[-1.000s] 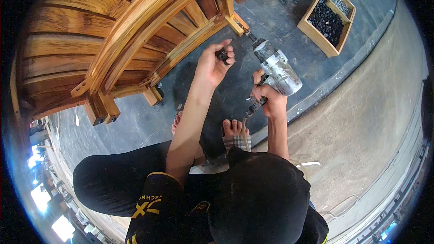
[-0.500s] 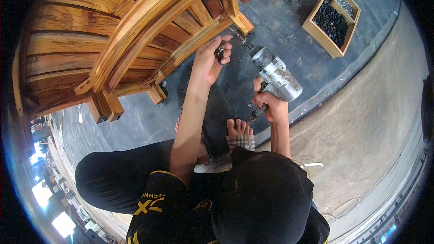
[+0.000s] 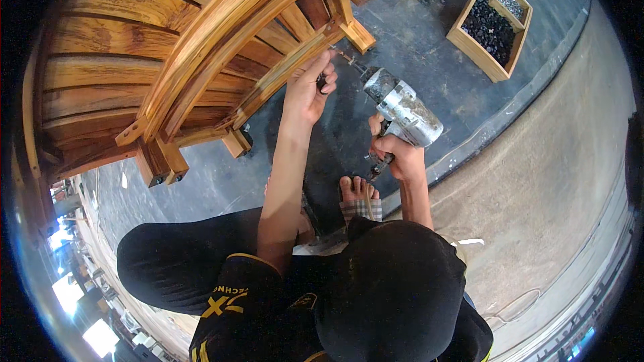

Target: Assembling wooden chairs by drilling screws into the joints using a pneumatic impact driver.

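My right hand (image 3: 397,155) grips the handle of a worn silver air impact driver (image 3: 406,111), its bit (image 3: 357,64) pointing up and left toward the wooden furniture (image 3: 282,79). Close to the bit's tip is my left hand (image 3: 310,87), thumb and index finger stretched toward the furniture's lower rail (image 3: 276,88). Small black pieces (image 3: 322,83) show under its curled fingers; their exact kind is unclear. Whether a screw sits at the tip is too small to tell. A short wooden leg (image 3: 357,35) stands just beyond the bit.
An open wooden box (image 3: 495,67) on the dark mat (image 3: 436,33) holds many black pieces (image 3: 484,23) and, in a small corner compartment, silvery hardware (image 3: 510,4). My bare foot (image 3: 357,188) rests near the driver. Concrete floor (image 3: 523,154) lies right of the mat.
The driver has shifted slightly left and up, its bit closer to the furniture rail. My left fingertips have moved a little toward the rail too.
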### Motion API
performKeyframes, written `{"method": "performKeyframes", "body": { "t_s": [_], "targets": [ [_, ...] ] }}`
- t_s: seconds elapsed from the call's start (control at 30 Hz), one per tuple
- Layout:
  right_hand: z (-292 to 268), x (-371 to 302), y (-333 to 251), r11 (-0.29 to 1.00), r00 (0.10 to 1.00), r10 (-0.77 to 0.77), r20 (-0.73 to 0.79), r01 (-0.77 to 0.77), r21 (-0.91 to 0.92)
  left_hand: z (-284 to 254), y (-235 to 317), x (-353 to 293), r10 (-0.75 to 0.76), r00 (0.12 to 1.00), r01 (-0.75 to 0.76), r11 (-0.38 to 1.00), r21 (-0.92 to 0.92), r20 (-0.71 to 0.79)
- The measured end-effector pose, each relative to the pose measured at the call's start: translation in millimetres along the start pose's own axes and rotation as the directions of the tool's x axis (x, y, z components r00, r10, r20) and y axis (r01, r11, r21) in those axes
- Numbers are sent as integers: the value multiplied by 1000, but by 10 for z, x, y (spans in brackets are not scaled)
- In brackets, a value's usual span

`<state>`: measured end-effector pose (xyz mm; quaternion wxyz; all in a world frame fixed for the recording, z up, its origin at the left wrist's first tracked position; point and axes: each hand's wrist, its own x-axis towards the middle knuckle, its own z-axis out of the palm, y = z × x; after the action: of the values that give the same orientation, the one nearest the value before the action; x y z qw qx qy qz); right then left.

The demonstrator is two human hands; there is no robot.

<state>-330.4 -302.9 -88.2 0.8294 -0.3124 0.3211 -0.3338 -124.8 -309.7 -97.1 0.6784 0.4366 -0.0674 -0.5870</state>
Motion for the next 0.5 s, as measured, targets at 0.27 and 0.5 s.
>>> {"method": "performKeyframes", "body": {
  "t_s": [0.27,0.5],
  "targets": [
    [29,-5,4,998,1000,-1,-18,2,63,11,43,-22,-22,990,33,997,74,-139],
    [-63,-21,94,1000,1000,-11,-7,11,-28,84,68,8,8,995,-18,995,-98,-98]
  ]
}}
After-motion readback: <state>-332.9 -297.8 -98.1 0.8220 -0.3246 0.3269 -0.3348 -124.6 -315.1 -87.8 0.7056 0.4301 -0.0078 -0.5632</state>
